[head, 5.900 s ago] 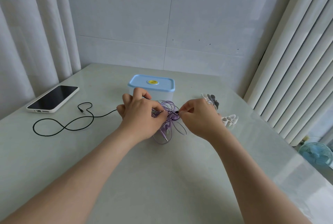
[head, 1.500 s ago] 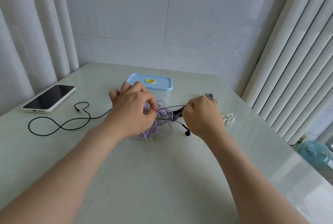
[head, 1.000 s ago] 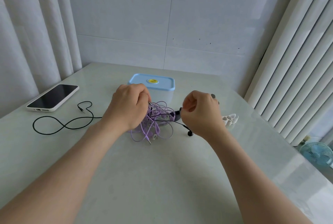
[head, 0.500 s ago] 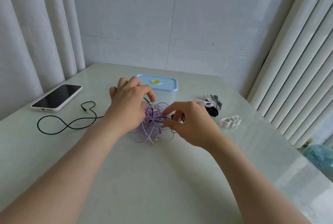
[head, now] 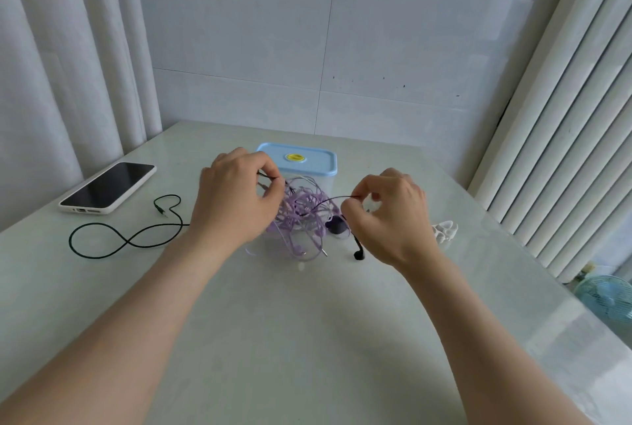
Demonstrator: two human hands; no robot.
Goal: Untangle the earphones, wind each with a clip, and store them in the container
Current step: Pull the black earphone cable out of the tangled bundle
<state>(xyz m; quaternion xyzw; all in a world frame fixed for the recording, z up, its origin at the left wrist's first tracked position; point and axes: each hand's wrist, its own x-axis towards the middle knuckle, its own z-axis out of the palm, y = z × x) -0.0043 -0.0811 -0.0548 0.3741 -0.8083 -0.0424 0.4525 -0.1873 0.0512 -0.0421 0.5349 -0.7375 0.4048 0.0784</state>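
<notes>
Left hand (head: 236,199) pinching earphone tangle (head: 301,216), right hand (head: 390,216) pinching black cord (head: 328,200), tangle between hands

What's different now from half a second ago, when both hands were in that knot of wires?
The right hand has drawn back rightward, pinching the black cable, which now arcs out of the purple tangle; a black earbud dangles below it. The left hand still pinches the tangle's left side. The phone, the lidded container and the white clips have not moved.

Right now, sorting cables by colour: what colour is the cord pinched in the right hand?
Black; the cord shows best in the head view.
</notes>
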